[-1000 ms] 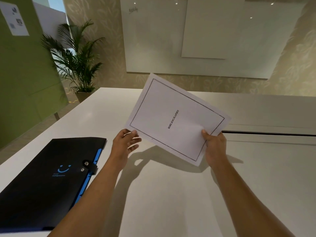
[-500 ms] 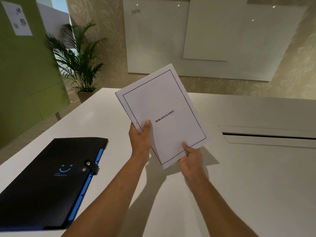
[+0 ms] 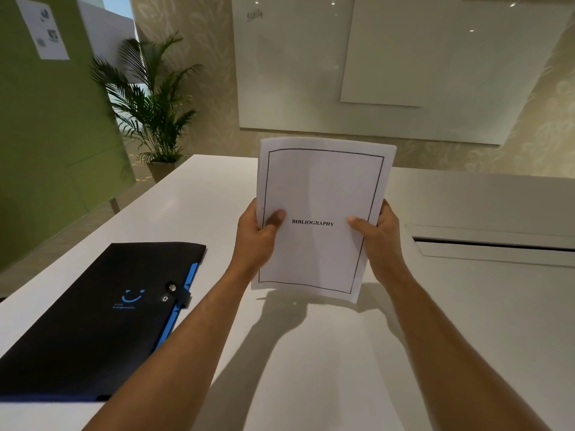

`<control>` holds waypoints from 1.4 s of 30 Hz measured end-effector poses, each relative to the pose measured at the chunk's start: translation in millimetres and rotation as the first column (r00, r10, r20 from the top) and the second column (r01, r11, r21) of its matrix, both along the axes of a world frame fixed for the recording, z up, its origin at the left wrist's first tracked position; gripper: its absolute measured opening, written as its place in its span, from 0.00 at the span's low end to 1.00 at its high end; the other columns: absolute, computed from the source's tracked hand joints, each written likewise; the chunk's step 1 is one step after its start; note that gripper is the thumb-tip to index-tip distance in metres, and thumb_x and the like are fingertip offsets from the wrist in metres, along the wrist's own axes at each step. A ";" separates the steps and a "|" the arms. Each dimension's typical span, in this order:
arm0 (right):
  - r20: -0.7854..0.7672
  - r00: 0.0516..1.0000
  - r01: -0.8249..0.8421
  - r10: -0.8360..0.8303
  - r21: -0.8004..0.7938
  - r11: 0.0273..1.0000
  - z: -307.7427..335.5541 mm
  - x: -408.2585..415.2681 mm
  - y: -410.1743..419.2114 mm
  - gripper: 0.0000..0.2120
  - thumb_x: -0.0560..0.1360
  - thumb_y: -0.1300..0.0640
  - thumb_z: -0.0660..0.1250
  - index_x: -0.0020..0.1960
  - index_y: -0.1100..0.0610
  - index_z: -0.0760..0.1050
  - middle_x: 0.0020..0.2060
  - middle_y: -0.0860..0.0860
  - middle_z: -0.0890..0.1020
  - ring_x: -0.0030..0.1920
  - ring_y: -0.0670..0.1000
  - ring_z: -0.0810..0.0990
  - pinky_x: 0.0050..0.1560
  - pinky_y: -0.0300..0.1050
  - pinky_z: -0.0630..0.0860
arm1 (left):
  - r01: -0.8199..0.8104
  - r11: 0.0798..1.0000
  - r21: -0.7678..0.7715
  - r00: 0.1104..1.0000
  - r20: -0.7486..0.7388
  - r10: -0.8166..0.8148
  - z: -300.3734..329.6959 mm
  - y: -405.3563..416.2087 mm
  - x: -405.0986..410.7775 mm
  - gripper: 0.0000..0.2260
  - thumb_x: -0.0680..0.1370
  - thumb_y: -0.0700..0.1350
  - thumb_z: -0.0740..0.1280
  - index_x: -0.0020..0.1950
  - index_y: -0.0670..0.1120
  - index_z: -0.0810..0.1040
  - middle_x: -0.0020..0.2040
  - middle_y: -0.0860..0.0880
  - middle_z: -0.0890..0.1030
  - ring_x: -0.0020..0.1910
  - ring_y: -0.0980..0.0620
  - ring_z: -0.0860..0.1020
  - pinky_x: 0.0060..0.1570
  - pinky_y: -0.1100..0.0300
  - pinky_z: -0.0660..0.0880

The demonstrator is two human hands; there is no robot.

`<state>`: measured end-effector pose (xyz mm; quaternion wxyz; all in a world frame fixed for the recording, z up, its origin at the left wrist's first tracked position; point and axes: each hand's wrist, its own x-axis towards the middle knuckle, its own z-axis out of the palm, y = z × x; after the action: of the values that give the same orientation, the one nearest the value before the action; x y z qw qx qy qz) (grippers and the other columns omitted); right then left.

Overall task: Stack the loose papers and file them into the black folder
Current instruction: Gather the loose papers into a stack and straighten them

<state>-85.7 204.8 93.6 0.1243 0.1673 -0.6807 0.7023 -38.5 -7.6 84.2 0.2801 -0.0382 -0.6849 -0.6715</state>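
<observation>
A stack of white papers (image 3: 320, 188) stands upright above the white table, its top sheet framed in black and printed with the word BIBLIOGRAPHY. My left hand (image 3: 256, 236) grips its left edge with the thumb on the front. My right hand (image 3: 378, 236) grips the right edge the same way. The lower edge of the stack hangs just above the tabletop. The black folder (image 3: 93, 312) lies shut at the left, with a blue smiley, a blue edge and a snap strap fastened.
The white table (image 3: 342, 353) has a long cable slot (image 3: 494, 244) at the right. A potted palm (image 3: 149, 104) stands beyond the far left corner by a green wall. Whiteboards (image 3: 389, 63) hang on the far wall.
The stack has turned from a slant to upright and square to me. My right hand has shifted from the bottom corner to the right edge, and my left hand now grips the left edge.
</observation>
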 end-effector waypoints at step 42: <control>0.199 0.904 -0.034 -0.379 0.915 0.401 -96.4 41.7 -22.8 0.26 0.66 0.51 0.62 0.62 0.56 0.64 0.44 0.53 0.71 0.41 0.57 0.72 0.42 0.49 0.69 | -0.093 0.618 -0.780 0.713 0.381 0.589 -100.4 -14.0 38.3 0.20 0.76 0.49 0.69 0.64 0.43 0.71 0.61 0.44 0.72 0.57 0.45 0.72 0.51 0.54 0.71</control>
<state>-44.0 182.1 -2.7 -0.0448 -0.0038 -0.9732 0.2255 -0.2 -21.6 -16.2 0.1377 0.2133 -0.9330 -0.2549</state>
